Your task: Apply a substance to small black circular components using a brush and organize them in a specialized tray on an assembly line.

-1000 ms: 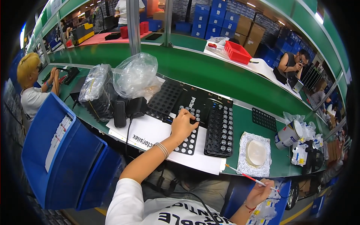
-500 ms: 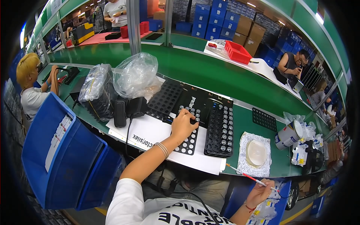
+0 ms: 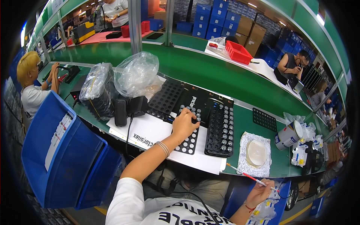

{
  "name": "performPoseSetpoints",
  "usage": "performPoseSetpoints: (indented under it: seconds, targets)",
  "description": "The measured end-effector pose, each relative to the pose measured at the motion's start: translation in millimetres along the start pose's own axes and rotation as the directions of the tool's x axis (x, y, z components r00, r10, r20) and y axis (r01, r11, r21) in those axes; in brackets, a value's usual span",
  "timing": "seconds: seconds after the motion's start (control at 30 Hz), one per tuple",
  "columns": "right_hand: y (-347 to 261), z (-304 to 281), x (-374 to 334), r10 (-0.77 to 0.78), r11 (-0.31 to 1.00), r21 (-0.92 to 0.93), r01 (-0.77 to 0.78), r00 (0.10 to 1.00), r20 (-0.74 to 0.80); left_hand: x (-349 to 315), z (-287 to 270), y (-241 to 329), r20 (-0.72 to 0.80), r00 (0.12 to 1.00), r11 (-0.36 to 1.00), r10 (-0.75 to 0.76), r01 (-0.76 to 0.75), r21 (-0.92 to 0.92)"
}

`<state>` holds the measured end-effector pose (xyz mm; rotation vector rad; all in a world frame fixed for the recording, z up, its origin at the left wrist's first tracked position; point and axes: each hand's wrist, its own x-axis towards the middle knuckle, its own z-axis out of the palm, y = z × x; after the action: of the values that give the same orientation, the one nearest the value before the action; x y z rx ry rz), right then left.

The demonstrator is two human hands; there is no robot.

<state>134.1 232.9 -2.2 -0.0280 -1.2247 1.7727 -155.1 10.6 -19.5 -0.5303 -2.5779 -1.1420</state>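
Note:
My left hand [image 3: 183,125] reaches over a black perforated tray [image 3: 192,147] lying on white paper [image 3: 155,135]. Its fingers are drawn together at small round silvery parts standing in the tray; what lies between the fingertips is hidden. Directly right of this hand is a stack of black trays [image 3: 210,140], with round silvery parts [image 3: 225,131] along its right side. Low at the right, my right hand [image 3: 259,192] is closed around a thin brush [image 3: 247,176] with a red and white handle. The brush tip points up and left, over the table's front edge.
A white shallow dish [image 3: 256,153] rests on a crumpled cloth [image 3: 267,170], with a tilted metal can [image 3: 288,135] beyond it. Black adapters [image 3: 137,106], a clear plastic bag [image 3: 135,73] and another black tray [image 3: 165,96] lie left and behind. Blue bins [image 3: 60,157] stand far left.
Both hands stay almost where they were; the left fingers shift only slightly over the tray. At the back, a person's hands have moved.

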Motion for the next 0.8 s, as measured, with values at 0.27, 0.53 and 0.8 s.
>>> performPoseSetpoints:
  seconds: [0.27,0.53,0.8]
  targets:
    - [1,7,2,-0.043,0.999,-0.037,0.039,0.99,-0.135,0,1,-1,-0.007,1.0,1.0,-0.015,0.015,-0.011]
    - [0,10,3,-0.03,0.999,0.012,0.033,0.988,-0.149,0,-4,3,-0.015,0.998,0.998,-0.054,0.054,-0.024]
    - [-7,7,3,-0.009,1.0,0.012,0.01,0.997,-0.073,0,-5,9,0.032,0.997,0.997,-0.067,0.068,-0.027]
